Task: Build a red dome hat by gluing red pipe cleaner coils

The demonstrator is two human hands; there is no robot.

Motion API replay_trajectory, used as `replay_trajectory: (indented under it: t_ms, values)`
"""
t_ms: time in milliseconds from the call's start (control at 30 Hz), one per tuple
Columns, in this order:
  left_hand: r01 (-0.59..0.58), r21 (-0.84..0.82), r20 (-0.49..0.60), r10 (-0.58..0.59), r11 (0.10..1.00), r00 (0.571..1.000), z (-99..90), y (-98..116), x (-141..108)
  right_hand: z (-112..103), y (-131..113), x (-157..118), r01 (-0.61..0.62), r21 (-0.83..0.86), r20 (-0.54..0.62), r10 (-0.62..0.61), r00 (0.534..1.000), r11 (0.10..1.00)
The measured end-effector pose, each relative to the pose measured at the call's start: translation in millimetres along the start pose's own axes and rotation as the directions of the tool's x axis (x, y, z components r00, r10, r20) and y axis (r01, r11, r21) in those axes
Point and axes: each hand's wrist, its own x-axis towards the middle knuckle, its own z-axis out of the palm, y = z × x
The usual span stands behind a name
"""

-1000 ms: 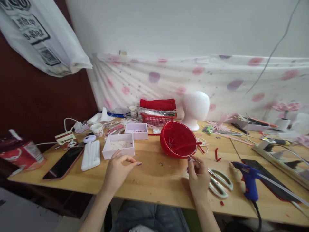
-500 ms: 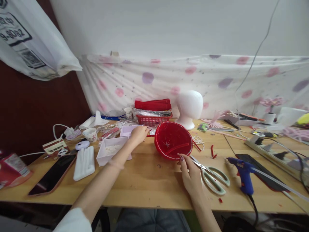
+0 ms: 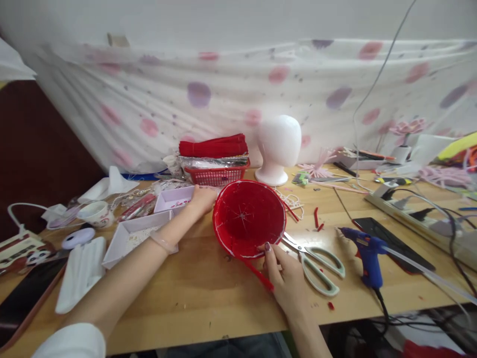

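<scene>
A red bowl-shaped piece (image 3: 248, 214) with a pale rim and a silvery starburst of thin lines inside sits mid-table, its opening tilted up towards me. My right hand (image 3: 281, 268) pinches its near rim between thumb and fingers. A red fuzzy strip (image 3: 257, 275) sticks out below that rim towards my right hand. Beyond the left edge of the bowl, my left hand (image 3: 203, 199) reaches beside a lilac tray (image 3: 164, 200) with small red bits in it. Its fingertips are hidden around the bowl's edge. White-handled scissors (image 3: 311, 258) lie right of the bowl.
Behind the bowl stand a white foam head (image 3: 278, 146) and a red basket (image 3: 218, 175) holding red bundles. A blue glue gun (image 3: 367, 251) and a power strip (image 3: 402, 219) lie to the right. A white tray (image 3: 124, 233), paper cup (image 3: 96, 214) and phone (image 3: 28, 298) are left.
The view has shifted closer and lower. My left hand is now against the bowl's left side. The red strip that lay inside the bowl now pokes out past the near rim.
</scene>
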Motion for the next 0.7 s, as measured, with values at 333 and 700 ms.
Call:
replay_trajectory:
  t_ms: [333,700]
  values:
    - [0.091,-0.381,-0.301,-0.217,0.92,0.928,-75.2,-4,-6,-1,-2,-1,0.014,0.037,0.031,-0.015,0.999,0.999]
    - [-0.229,-0.594,-0.417,-0.053,0.771,0.907,-115.3,78,-91,-21,-21,-1,0.301,-0.076,-0.434,-0.303,0.848,0.951]
